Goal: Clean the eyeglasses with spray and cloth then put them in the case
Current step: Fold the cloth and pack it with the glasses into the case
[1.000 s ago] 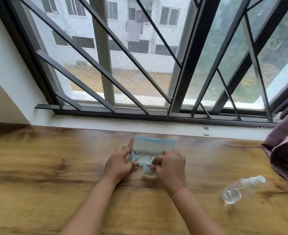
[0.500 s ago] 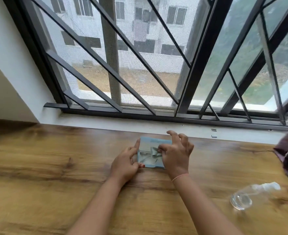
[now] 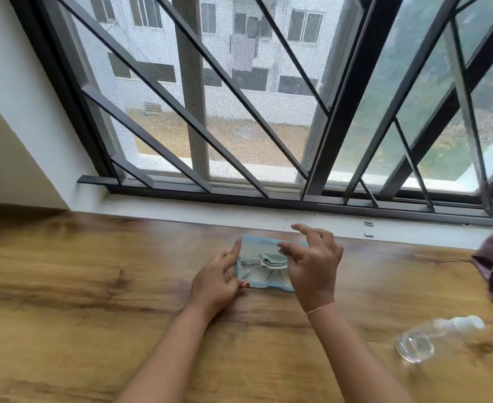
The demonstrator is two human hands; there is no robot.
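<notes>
The light-blue glasses case (image 3: pixel 264 263) lies open near the desk's (image 3: pixel 94 286) far edge, long axis running left–right, lid toward the window. The folded cloth (image 3: pixel 273 259) and eyeglasses (image 3: pixel 258 271) lie inside. The left hand (image 3: pixel 214 282) pinches the case's left end. The right hand (image 3: pixel 312 264) — half a second ago pinching the cloth — now hovers spread. The spray bottle (image 3: pixel 434 337) lies tipped toward the right edge; bare wood left.

Soft daylight from the window (image 3: pixel 239 97), wide-angle bending at edges, slight motion blur
</notes>
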